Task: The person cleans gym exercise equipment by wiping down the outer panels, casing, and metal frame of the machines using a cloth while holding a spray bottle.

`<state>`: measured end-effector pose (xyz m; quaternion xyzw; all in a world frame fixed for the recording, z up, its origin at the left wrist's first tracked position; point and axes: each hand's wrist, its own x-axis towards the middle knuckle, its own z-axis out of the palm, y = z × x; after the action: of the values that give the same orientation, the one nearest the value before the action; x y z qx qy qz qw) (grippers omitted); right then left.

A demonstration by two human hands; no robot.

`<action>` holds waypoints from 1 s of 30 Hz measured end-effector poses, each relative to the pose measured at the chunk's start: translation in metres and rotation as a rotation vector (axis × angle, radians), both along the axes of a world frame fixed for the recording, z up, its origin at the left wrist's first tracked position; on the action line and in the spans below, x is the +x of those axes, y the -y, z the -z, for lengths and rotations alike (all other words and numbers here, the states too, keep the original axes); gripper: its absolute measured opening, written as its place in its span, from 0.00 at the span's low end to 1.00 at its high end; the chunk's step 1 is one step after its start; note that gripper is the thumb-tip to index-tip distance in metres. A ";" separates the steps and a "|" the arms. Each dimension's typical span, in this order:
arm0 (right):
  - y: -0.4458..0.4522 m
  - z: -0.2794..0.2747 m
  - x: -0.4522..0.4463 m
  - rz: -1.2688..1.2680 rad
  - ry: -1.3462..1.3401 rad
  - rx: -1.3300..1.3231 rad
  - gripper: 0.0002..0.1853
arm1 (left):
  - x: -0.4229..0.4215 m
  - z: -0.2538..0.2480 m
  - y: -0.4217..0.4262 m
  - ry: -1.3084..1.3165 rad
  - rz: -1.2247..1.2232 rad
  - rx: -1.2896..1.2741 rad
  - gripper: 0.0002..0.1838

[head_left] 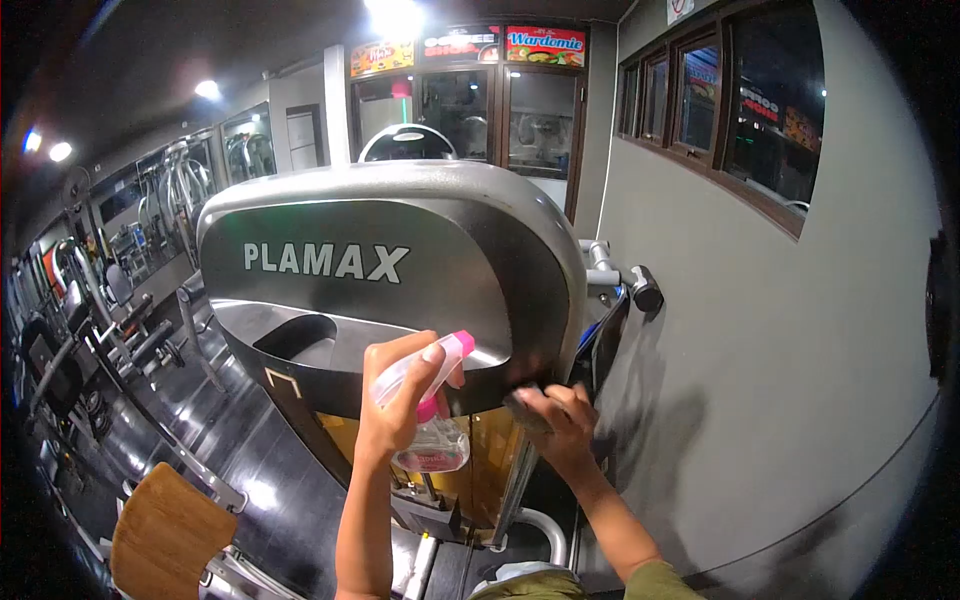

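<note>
The person's left hand (400, 388) is closed around a spray bottle (434, 447), held before the gym machine (340, 225). The right hand (562, 422) grips what looks like a dark cloth (527, 409) at its lower right edge. Work seems under way there; how much is finished or left cannot be told.

The exercise machine (370, 225) bears PLAMAX in pale capitals, a red sign (545, 45) behind it reads Wardomie, and the spray bottle's label (432, 460) is too small to read.
</note>
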<state>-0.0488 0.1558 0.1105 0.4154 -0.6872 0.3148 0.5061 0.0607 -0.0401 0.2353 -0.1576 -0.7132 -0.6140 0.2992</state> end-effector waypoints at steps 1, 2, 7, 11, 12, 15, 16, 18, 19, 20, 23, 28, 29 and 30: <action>0.002 -0.010 -0.002 -0.003 0.003 -0.007 0.19 | 0.000 0.001 0.000 0.003 -0.003 -0.007 0.27; 0.005 -0.023 -0.006 0.016 0.000 -0.117 0.20 | 0.000 0.002 0.000 -0.006 -0.004 -0.012 0.27; 0.014 -0.060 -0.008 -0.004 0.104 -0.360 0.21 | 0.000 0.003 -0.003 -0.013 -0.013 0.007 0.27; 0.029 0.003 -0.006 -0.023 0.020 -0.371 0.15 | 0.000 0.002 -0.002 -0.020 -0.028 -0.008 0.27; 0.026 0.012 0.002 -0.021 0.020 -0.311 0.13 | 0.000 0.002 -0.002 -0.023 -0.023 -0.016 0.27; 0.011 0.022 -0.005 -0.004 0.016 -0.258 0.14 | 0.000 0.002 -0.002 -0.013 -0.025 -0.014 0.27; 0.007 0.021 -0.008 0.013 0.008 -0.254 0.17 | 0.000 0.002 -0.002 -0.008 -0.027 -0.018 0.27; 0.004 0.007 -0.012 0.083 0.046 -0.329 0.16 | 0.000 0.003 -0.003 -0.021 -0.041 -0.008 0.27; 0.003 0.001 -0.012 0.153 0.074 -0.400 0.15 | 0.000 0.003 -0.004 -0.017 -0.043 -0.007 0.27; 0.009 0.008 -0.013 0.171 0.069 -0.427 0.16 | 0.000 0.003 -0.006 -0.026 -0.054 -0.013 0.27; 0.036 0.013 0.007 0.010 0.235 -0.603 0.13 | 0.002 0.004 -0.005 -0.036 -0.056 -0.038 0.27; 0.036 0.001 0.027 -0.095 0.118 -0.318 0.21 | 0.021 0.011 -0.002 0.041 -0.085 -0.006 0.28; 0.037 -0.004 0.033 -0.122 0.104 -0.180 0.24 | 0.025 0.017 0.004 0.041 -0.094 -0.024 0.29; 0.038 -0.008 0.036 -0.150 0.094 -0.040 0.27 | 0.030 0.022 0.005 0.034 -0.105 0.005 0.30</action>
<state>-0.0126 0.1183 0.1185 0.4405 -0.6705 0.3848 0.4564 0.0908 -0.0454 0.2137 -0.1086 -0.7238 -0.6020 0.3194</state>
